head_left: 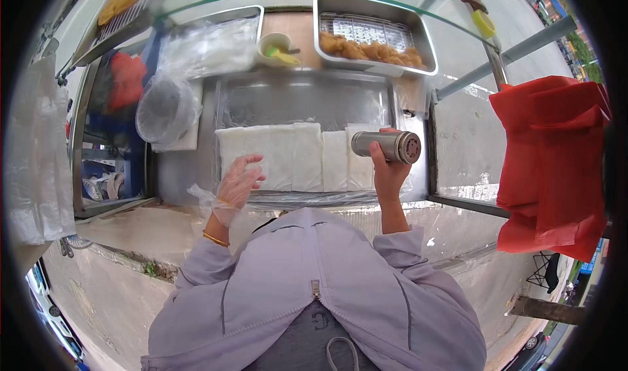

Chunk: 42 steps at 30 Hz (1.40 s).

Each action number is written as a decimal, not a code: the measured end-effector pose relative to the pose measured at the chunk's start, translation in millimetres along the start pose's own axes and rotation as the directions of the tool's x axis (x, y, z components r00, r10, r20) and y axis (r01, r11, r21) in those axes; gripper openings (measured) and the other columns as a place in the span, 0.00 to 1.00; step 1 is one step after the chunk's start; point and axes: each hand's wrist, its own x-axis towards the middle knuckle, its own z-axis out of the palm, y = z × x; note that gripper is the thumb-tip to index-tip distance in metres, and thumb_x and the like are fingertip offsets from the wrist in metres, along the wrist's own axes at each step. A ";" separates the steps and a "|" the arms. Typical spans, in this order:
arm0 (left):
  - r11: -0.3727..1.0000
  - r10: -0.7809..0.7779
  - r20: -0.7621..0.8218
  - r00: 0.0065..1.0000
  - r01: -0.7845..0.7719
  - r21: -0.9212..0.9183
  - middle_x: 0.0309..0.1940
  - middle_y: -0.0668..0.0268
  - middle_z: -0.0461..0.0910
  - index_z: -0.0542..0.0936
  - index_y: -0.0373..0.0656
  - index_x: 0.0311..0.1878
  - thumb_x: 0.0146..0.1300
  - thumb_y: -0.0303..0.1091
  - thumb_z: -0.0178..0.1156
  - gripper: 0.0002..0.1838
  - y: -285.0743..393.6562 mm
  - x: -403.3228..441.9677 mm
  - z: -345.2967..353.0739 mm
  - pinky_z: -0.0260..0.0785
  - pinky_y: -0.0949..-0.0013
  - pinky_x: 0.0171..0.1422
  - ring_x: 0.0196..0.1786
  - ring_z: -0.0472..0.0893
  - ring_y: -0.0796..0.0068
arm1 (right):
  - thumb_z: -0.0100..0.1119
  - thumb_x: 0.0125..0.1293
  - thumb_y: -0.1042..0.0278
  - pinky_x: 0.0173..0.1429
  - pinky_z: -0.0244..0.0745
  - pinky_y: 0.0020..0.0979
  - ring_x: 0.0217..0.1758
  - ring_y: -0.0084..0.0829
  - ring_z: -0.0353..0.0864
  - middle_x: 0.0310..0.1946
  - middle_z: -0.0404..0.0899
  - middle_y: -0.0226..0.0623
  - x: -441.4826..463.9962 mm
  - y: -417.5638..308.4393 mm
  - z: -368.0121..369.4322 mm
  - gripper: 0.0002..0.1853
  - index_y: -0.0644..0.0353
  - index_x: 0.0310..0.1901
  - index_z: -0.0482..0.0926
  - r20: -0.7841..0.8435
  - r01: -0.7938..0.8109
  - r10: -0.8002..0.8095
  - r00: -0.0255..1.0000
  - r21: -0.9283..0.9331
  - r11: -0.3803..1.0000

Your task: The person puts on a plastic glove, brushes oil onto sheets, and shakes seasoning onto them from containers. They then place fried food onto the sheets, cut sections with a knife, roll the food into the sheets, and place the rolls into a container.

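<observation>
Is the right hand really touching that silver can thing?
Touching. The head view shows it: the right hand grips the silver can, with the thumb pressed across its side.

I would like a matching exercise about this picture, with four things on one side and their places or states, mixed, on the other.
Things
1. metal cylinder
2. large red bundle
3. fried pieces
4. left hand

Places or states
A. wearing a clear plastic glove
B. at the far right of the picture
C. held in the right hand
D. lying in a deep metal tray

Right pairs: 1-C, 2-B, 3-D, 4-A
</observation>
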 end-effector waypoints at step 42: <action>0.926 -0.266 -0.259 0.928 0.171 -0.338 0.47 0.67 0.80 0.78 0.41 0.55 0.69 0.44 0.58 0.19 -45.8 -32.3 -72.5 0.74 0.73 0.46 0.42 0.82 0.75 | 0.73 0.56 0.72 0.44 0.78 0.28 0.35 0.24 0.81 0.36 0.83 0.31 -41.2 8.6 183.0 0.19 0.62 0.49 0.79 0.622 -0.035 0.102 0.777 -0.118 0.992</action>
